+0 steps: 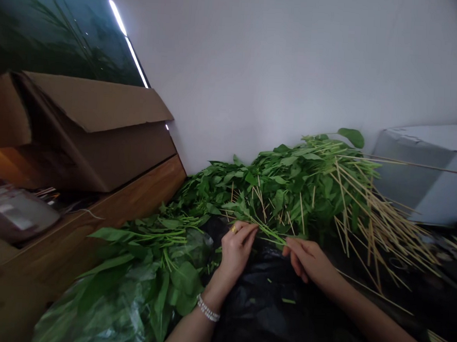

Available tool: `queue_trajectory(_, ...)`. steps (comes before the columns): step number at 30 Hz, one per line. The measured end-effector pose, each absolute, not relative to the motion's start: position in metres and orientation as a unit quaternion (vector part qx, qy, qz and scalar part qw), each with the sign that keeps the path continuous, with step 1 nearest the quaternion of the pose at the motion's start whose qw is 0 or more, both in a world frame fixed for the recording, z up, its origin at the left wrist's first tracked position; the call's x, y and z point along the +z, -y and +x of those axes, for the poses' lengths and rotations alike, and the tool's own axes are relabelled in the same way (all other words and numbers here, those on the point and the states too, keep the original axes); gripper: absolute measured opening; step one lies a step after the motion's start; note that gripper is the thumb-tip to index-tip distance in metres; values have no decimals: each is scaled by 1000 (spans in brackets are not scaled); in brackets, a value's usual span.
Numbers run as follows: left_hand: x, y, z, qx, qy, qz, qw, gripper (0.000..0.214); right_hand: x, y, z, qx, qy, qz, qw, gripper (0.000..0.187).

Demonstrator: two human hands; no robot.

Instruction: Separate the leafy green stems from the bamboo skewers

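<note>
Between my hands runs a small bunch of green leafy stems (269, 233), its leaves pointing away to the upper left. My left hand (236, 249), with a ring and a beaded bracelet, is closed around the upper part of these stems. At their cut ends, the fingertips of my right hand (309, 259) are pinched together. Just beyond lies a large heap of leafy greens (290, 167), with thin bamboo skewers (383, 227) scattered over its right side. Below my hands spreads black plastic sheeting (266, 318) with a few stem bits on it.
To the left, more greens (184, 287) lie on a clear plastic bag (115, 308). An open cardboard box (109, 153) and a clear container (17, 212) rest on a wooden surface (149, 199). A white box (437, 168) stands at right, before the white wall (277, 65).
</note>
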State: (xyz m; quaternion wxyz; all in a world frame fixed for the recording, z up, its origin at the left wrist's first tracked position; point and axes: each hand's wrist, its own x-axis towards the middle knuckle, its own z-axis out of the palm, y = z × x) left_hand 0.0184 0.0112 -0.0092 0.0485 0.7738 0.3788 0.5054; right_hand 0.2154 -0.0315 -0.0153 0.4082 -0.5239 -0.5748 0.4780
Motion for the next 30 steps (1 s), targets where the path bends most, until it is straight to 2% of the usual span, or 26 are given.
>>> queue_trajectory(8,-8,-16,11,368,-405,834,-69,24,-18,33,217,464,610,-518,379,45)
queue_trajectory(19,-1,-14,14,329,-395,846,-142,10,-17,33,216,458,614,-515,386,43)
queue_trajectory(24,-1,-9,20,342,-430,830,-94,9,-19,34,212,445,635,-507,376,41)
queue_trajectory(30,-7,-19,20,452,-477,752,53,11,-18,36,211,427,636,-510,392,42)
